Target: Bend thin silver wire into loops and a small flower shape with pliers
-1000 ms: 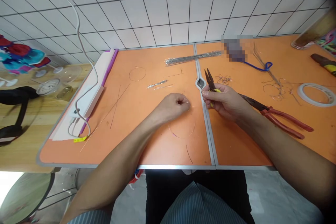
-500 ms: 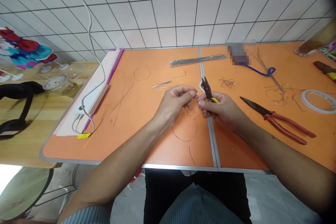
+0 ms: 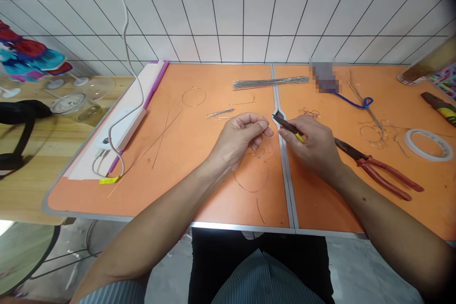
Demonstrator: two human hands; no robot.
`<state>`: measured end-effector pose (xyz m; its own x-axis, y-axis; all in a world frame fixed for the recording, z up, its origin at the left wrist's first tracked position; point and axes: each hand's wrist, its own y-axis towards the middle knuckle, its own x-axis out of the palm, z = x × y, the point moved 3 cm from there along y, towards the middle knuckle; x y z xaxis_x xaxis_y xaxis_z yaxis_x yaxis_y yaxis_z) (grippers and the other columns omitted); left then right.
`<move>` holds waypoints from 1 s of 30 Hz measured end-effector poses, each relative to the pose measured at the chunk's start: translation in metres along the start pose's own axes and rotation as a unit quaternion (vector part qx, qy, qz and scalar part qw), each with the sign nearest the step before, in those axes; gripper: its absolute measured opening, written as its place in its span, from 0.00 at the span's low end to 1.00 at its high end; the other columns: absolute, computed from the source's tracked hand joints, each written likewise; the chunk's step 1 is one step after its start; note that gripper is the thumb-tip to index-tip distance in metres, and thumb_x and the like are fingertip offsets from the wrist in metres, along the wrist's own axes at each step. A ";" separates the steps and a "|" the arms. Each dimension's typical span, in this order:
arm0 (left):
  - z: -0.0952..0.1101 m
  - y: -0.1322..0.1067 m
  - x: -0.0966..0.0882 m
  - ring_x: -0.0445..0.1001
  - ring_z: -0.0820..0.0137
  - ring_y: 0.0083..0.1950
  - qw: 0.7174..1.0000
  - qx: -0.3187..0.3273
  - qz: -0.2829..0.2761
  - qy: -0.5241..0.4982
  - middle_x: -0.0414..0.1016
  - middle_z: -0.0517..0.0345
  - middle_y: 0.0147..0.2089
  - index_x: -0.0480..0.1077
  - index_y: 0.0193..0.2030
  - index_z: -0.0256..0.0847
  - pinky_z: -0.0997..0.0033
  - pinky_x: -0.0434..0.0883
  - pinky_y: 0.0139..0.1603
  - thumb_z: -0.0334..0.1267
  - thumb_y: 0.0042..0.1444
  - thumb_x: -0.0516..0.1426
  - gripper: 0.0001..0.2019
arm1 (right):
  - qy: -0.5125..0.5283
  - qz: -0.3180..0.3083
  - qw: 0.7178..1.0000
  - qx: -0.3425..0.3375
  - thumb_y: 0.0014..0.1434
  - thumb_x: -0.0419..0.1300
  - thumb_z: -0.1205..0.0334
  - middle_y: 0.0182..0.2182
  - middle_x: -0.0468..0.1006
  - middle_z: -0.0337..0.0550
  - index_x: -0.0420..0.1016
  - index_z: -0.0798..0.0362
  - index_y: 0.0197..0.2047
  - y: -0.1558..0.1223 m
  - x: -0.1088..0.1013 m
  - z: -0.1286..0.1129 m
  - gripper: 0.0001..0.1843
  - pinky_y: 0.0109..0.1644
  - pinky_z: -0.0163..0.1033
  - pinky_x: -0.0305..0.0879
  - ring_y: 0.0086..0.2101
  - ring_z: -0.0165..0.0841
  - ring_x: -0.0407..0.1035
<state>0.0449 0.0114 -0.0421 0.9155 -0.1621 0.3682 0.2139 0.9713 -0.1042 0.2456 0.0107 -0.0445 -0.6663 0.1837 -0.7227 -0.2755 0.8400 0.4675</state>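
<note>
My left hand [image 3: 239, 141] is pinched shut just left of the pliers' tips, and a thin wire seems to run from its fingers into small loops [image 3: 264, 154]. My right hand [image 3: 313, 148] grips small needle-nose pliers [image 3: 289, 128] with yellow handles, their dark jaws pointing up and left toward my left fingertips. Below the hands, a larger thin wire ring [image 3: 251, 176] lies on the orange table [image 3: 199, 194]. The fingers hide the exact spot where the jaws meet the wire.
Red-handled long-nose pliers [image 3: 377, 171] and a tape roll [image 3: 427, 145] lie to the right. Wire scraps [image 3: 374, 133] and a bundle of straight wires [image 3: 270, 83] lie ahead. A white power strip [image 3: 121, 128] sits at the left. A metal seam [image 3: 287, 175] splits the table.
My left hand has moved up and right, closer to my right hand. The pliers have tipped from nearly upright to pointing up and left, and the wire ring now looks fully round.
</note>
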 end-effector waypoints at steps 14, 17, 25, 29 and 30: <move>-0.002 -0.003 0.004 0.65 0.80 0.23 0.997 -0.058 -0.044 0.013 0.80 0.57 0.31 0.77 0.33 0.37 0.77 0.62 0.24 0.37 0.59 0.68 0.07 | -0.228 0.061 0.963 -0.131 0.76 0.60 0.57 0.37 0.85 0.49 0.82 0.48 0.41 0.001 -0.006 0.010 0.12 0.43 0.47 0.63 0.40 0.43 0.74; -0.002 -0.003 0.004 0.65 0.81 0.23 0.997 -0.066 -0.050 0.013 0.79 0.57 0.30 0.77 0.33 0.37 0.77 0.62 0.24 0.36 0.59 0.68 0.07 | -0.241 0.063 0.959 -0.136 0.76 0.60 0.58 0.37 0.85 0.49 0.83 0.48 0.42 0.001 -0.006 0.011 0.11 0.43 0.48 0.64 0.39 0.43 0.74; -0.002 -0.002 0.005 0.65 0.81 0.22 0.995 -0.072 -0.062 0.002 0.79 0.57 0.29 0.75 0.31 0.36 0.77 0.61 0.23 0.33 0.60 0.66 0.08 | -0.261 0.066 0.951 -0.152 0.76 0.59 0.60 0.36 0.84 0.49 0.84 0.47 0.43 0.000 -0.007 0.012 0.12 0.43 0.48 0.62 0.38 0.43 0.72; -0.002 -0.002 0.004 0.66 0.81 0.22 0.994 -0.083 -0.066 -0.001 0.79 0.57 0.29 0.75 0.31 0.36 0.78 0.61 0.23 0.34 0.59 0.67 0.08 | -0.262 0.056 0.952 -0.147 0.75 0.59 0.60 0.35 0.82 0.49 0.83 0.47 0.42 0.000 -0.009 0.012 0.12 0.42 0.49 0.60 0.37 0.43 0.69; -0.002 -0.003 0.004 0.66 0.81 0.22 0.994 -0.086 -0.067 -0.002 0.79 0.57 0.29 0.75 0.31 0.36 0.77 0.61 0.23 0.35 0.59 0.68 0.08 | -0.263 0.056 0.952 -0.149 0.75 0.59 0.60 0.34 0.82 0.49 0.83 0.47 0.41 0.000 -0.009 0.012 0.12 0.41 0.48 0.59 0.36 0.43 0.68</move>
<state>0.0491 0.0078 -0.0424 0.8732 -0.2870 0.3938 0.3896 0.8966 -0.2103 0.2597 0.0154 -0.0439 -0.2853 0.5596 -0.7781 -0.4598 0.6324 0.6234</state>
